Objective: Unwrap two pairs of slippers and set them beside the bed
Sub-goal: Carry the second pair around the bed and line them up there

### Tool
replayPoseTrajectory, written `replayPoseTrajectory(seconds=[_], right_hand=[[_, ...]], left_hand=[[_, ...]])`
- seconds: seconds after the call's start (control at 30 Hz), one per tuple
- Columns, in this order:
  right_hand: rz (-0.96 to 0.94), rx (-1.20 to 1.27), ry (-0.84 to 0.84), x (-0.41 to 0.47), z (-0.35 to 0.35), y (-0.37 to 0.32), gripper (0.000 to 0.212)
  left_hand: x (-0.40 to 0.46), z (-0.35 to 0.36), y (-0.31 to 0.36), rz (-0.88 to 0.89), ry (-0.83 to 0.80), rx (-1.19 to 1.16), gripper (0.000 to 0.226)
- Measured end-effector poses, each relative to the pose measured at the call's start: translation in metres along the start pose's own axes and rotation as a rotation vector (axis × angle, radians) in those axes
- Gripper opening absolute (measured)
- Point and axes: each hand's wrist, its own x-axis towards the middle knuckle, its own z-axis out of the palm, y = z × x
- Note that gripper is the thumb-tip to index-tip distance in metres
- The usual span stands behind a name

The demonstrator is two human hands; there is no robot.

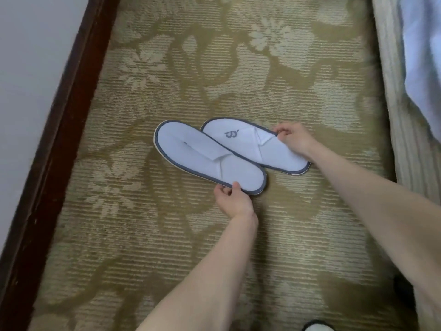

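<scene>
Both slippers lay unwrapped on the carpet (238, 247) at frame centre, toes toward upper left, apparently being squared up as a pair alongside the bed (391, 115) at the right edge.

Left hand (232, 199): grip pinched on the heel rim of the left slipper (202, 154).

Right hand (294, 138): grip pinched on the edge of the right slipper (250, 144).

The left slipper overlapped the right, hiding part of it. A white object at bottom right (316, 327) was cut off; possibly the second pair, could not confirm.
</scene>
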Motion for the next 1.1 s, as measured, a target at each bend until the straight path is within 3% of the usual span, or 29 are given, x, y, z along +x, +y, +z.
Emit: replayPoseTrajectory(seconds=[0.1, 0.33, 0.67, 0.77, 0.9, 1.1], right_hand=[[-0.032, -0.041, -0.037, 0.011, -0.004, 0.012, 0.032], [-0.096, -0.136, -0.140, 0.010, -0.014, 0.021, 0.033], [-0.231, -0.097, 0.140, 0.011, -0.006, 0.018, 0.023], [-0.235, -0.063, 0.171, 0.004, -0.006, 0.020, 0.026], [-0.235, -0.102, 0.213, -0.005, -0.015, 0.031, 0.026], [-0.261, -0.202, 0.275, -0.002, -0.027, 0.042, 0.025]], left_hand=[[0.004, 0.011, -0.013, 0.002, -0.008, 0.011, 0.023], [-0.013, 0.010, -0.043, -0.080, -0.035, -0.085, 0.019], [-0.033, 0.004, -0.066, -0.144, -0.041, -0.014, 0.019], [-0.041, 0.010, -0.066, -0.197, -0.104, -0.029, 0.024], [-0.057, 0.018, -0.067, -0.324, -0.240, -0.052, 0.013], [-0.064, 0.023, -0.070, -0.363, -0.313, 0.027, 0.007]])
